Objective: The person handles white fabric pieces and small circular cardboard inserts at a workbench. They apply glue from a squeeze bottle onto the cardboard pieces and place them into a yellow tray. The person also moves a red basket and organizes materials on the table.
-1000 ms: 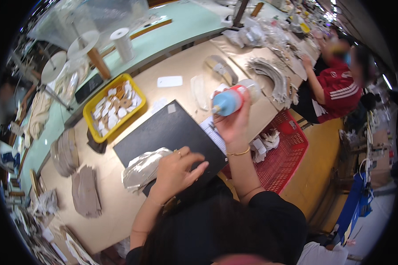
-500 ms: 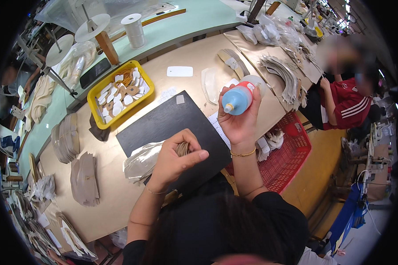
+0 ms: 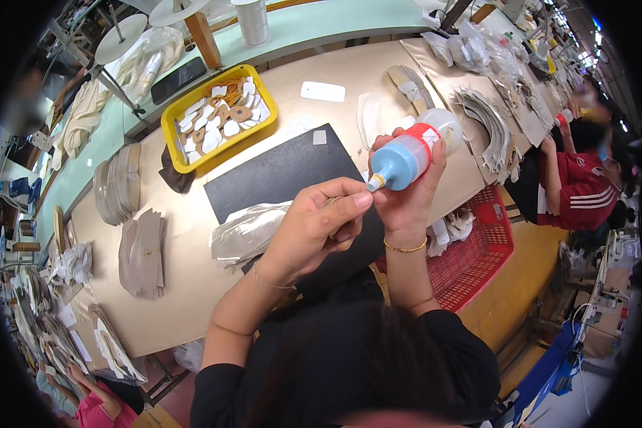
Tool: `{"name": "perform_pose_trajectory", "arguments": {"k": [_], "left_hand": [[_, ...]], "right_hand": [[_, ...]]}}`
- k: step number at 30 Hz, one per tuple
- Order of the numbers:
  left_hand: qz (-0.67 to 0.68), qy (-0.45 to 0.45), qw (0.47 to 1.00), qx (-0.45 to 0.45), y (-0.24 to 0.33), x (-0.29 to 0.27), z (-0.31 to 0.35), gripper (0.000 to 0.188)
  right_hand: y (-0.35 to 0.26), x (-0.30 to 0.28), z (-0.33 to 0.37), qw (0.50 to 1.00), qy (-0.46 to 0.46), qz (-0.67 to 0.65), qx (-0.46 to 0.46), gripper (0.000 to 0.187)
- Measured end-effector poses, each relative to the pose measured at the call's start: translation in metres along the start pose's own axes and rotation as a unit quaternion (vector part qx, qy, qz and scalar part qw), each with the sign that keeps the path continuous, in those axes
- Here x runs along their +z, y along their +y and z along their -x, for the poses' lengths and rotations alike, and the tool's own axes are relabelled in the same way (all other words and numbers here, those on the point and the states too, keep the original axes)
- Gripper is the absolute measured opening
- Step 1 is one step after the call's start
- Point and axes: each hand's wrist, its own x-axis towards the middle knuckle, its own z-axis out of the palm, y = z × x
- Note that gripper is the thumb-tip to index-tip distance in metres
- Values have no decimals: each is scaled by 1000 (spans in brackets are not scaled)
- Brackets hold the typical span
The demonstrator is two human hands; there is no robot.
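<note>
Closest to me, my left hand (image 3: 314, 228) is raised over the tabletop (image 3: 192, 299), its grip pinched shut on a small brown piece (image 3: 333, 202) that barely shows between thumb and fingertips. Just beside it my right hand (image 3: 406, 192) has its grip closed around a squeeze bottle (image 3: 410, 153) with a blue nozzle cap, a red band and a clear body; the bottle is tilted so its tip meets the piece at my left fingertips. Under both hands lies a black mat (image 3: 278, 178), with a silvery shoe part (image 3: 246, 232) resting on its near-left edge. To my right, below the tabletop edge, stands a red basket (image 3: 478, 257). Further off sits a yellow tray (image 3: 175, 153) of white and brown cut-outs, and left of it stacks of grey pieces (image 3: 143, 253). Far right, a person in a red top (image 3: 581, 196) works.
</note>
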Motion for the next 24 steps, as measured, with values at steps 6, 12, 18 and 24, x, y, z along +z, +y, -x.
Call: {"name": "perform_pose_trajectory", "arguments": {"k": [6,12,18,24], "left_hand": [[118,-32,991,-49,0,-11,-2,16],[272,-62,958,-71,-9,-15,-4,16],[311,-78,944,-73,-15,-22,-6,16],[347,-81,931,-73,-19,-29,-10,15]], "right_hand": [[4,-1,-1,997,-16,50,-49,61],[2,-5,-1,988,-31,96,-121,63],[1,-10,-1,969,-76,151,-180,66],[-1,-14,1,952,-103,183,-221,72]]}}
